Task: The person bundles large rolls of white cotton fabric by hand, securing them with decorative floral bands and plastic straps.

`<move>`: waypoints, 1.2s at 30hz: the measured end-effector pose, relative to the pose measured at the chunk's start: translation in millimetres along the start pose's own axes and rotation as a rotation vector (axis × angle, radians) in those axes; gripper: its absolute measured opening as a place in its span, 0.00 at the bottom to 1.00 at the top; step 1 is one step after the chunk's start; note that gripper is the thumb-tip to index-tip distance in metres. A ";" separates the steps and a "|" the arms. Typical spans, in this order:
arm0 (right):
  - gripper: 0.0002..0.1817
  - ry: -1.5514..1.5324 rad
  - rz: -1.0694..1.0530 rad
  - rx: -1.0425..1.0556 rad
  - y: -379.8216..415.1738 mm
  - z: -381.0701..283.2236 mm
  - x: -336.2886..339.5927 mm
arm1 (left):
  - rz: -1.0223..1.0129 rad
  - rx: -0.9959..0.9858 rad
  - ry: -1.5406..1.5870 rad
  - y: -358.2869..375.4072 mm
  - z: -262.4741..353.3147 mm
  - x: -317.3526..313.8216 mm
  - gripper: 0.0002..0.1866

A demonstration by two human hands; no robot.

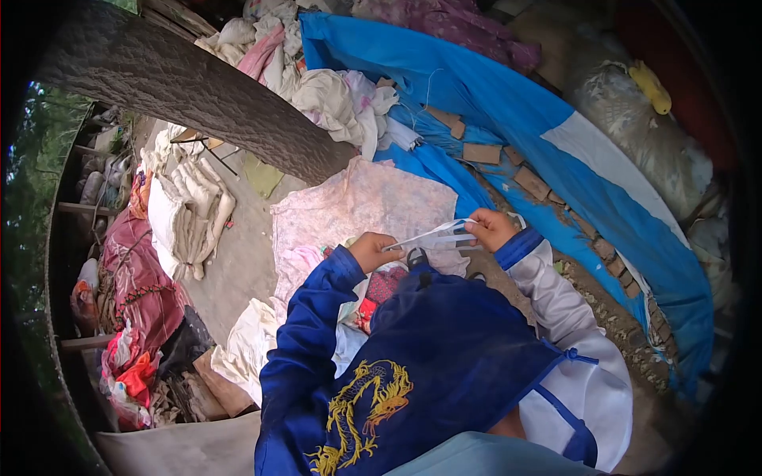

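A thin white strip of material (432, 236) is stretched between my two hands, above a pale pink patterned cloth (357, 198) on the ground. My left hand (373, 251) is closed on the strip's left end, the fingers pinched together. At the other end, my right hand (490, 230) pinches the strip between thumb and fingers, with loose loops of it hanging beside. Below my left hand lie a red patterned cloth (384, 286) and some white fabric, partly hidden by my blue sleeve and the dark blue garment with a yellow dragon.
A thick tree trunk (190, 87) slants across the upper left. Folded white padding (189, 210) lies at the left, near dark red cloth (141, 274). Blue sheeting (508, 95) with bricks (532, 184) along it curves down the right. White cloths (333, 103) are heaped behind.
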State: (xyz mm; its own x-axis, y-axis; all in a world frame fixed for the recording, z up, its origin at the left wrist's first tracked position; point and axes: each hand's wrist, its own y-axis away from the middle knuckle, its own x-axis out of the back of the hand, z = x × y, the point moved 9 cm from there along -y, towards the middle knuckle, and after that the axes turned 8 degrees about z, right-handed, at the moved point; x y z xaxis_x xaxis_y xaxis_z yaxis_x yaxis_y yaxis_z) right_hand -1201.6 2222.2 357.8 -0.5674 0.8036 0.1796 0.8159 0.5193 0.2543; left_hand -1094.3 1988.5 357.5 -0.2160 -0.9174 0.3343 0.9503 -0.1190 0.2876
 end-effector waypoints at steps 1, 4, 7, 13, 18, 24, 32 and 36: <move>0.09 0.131 0.070 0.145 -0.6 -12.1 0.6 | -0.039 0.113 0.041 3.8 4.0 -0.6 0.12; 0.09 0.347 0.193 0.349 -3.2 -24.4 -2.2 | -0.030 0.269 0.291 8.7 2.3 2.7 0.14; 0.10 0.241 0.216 0.237 -13.5 -23.7 -4.6 | -0.102 0.296 0.405 4.5 -7.3 16.1 0.21; 0.11 -0.014 0.399 0.107 -36.9 -3.4 -16.4 | -0.109 -0.030 1.371 -34.9 31.2 -29.9 0.39; 0.09 -0.183 0.463 0.045 -29.3 17.5 -11.4 | 0.307 0.161 0.954 -78.1 -6.4 -70.2 0.21; 0.07 -0.875 1.335 0.024 66.1 152.7 292.7 | 0.782 0.476 0.811 -51.5 -174.8 36.1 0.16; 0.12 -0.514 1.654 0.198 311.9 189.9 495.2 | 1.111 0.415 0.766 -5.2 -249.0 156.5 0.19; 0.12 -0.586 1.550 0.121 317.8 255.7 481.6 | 1.023 0.344 0.863 -21.8 -213.1 150.0 0.19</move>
State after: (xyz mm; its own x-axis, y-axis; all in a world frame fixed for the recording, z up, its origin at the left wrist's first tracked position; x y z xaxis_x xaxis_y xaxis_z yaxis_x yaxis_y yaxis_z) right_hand -1187.1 2848.6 282.1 0.8305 0.5234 -0.1906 0.5481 -0.8289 0.1118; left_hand -1099.7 1772.5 210.1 0.8637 -0.4958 -0.0911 0.4701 0.7270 0.5006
